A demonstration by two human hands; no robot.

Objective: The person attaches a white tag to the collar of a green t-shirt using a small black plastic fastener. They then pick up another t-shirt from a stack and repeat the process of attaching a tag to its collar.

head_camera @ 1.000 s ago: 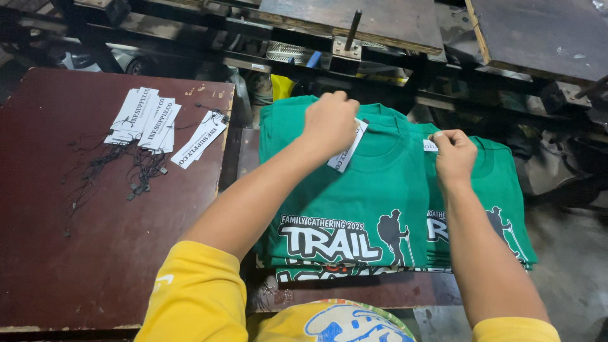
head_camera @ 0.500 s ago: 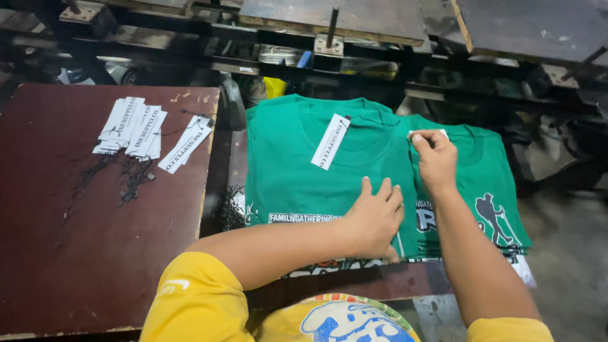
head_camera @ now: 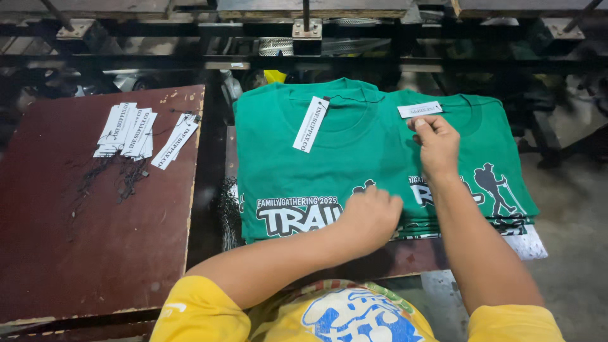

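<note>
My left hand (head_camera: 370,218) has slid down, pinning the front green shirt (head_camera: 297,171) flat; right fingers (head_camera: 421,125) pinch the white tag (head_camera: 420,109).

Two shirt stacks (head_camera: 329,164) lie side by side, right of a board (head_camera: 95,253) bearing tags (head_camera: 126,132).

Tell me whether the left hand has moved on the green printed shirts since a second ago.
Yes. The left hand moved from the collar down to the white print on the green printed shirts.

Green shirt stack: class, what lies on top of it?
Two white paper tags and both hands, left hand, right hand. The hands cover part of the print.
</note>
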